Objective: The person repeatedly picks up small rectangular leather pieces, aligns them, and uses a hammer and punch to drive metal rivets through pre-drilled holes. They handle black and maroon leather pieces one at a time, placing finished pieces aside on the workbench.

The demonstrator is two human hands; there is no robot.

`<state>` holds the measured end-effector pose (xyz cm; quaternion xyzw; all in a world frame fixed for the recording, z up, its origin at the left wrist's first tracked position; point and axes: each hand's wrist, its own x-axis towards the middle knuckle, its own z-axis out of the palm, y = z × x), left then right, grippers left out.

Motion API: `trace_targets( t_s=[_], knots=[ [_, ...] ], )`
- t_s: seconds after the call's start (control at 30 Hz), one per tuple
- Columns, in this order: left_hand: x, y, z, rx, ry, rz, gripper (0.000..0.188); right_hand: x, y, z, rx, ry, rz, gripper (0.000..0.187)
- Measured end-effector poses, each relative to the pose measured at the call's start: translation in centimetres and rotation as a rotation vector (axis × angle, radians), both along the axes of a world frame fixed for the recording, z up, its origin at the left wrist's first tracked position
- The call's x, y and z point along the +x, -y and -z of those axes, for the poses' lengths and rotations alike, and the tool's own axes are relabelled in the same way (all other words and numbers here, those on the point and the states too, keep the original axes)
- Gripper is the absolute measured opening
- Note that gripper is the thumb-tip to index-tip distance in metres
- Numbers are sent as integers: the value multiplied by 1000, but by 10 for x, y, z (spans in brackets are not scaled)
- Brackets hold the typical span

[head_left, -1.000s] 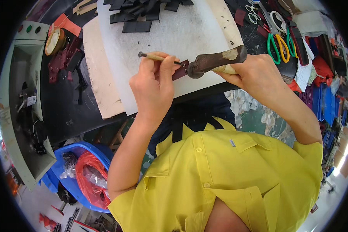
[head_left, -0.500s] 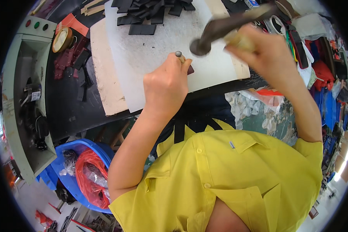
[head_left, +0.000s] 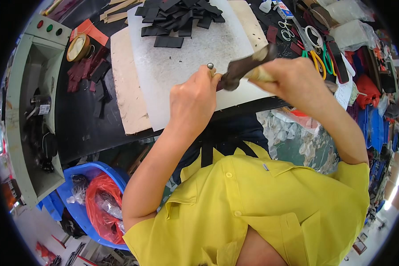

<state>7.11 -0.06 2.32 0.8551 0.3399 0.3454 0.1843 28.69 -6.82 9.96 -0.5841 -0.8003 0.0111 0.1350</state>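
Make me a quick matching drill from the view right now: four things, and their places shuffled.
Things:
1. hammer
2. punch
3. black pile
4. bowl

Places:
A. left of the white sheet
B. in the right hand
C. on the far part of the white sheet
D. in the left hand

Pairs: 1-B, 2-D, 3-C, 4-A

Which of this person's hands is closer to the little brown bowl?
The left hand. It is to the right of the brown bowl and lower in the picture, gripping a metal-topped tool; the right hand, holding a hammer, is farther right.
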Motion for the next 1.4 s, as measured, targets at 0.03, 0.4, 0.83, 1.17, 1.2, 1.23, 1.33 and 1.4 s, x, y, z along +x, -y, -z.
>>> trace_targets(
  t_s=[0.03, 0.4, 0.83, 1.17, 1.2, 1.23, 1.33, 1.4],
  knots=[
    [-1, 1, 0, 1, -9, -6, 9, -3, 1, 10, -29, 0, -13, 33],
    [-33, 0, 4, -497, 388, -55, 10, -13, 0, 17, -129, 48, -47, 26],
    [-45, -10, 3, -409, 206, 56, 8, -14, 1, 15, -145, 38, -19, 25],
    [-46, -8, -5, -76, -51, 149, 9, -12, 1, 17, -97, 25, -46, 27],
    [-44, -6, -5, -40, -70, 149, 9, -11, -1, 15, -87, 20, -49, 28],
    [-43, -6, -5, 1, -87, 143, 10, -11, -5, 10, -50, 3, -28, 29],
    [-45, -2, 3, 96, -66, 131, 12, -20, -18, -23, -8, -179, 116, 34],
    [-44, 0, 0, 82, -115, 123, 13, -28, -15, -53, 55, -756, 103, 25]
  ],
)
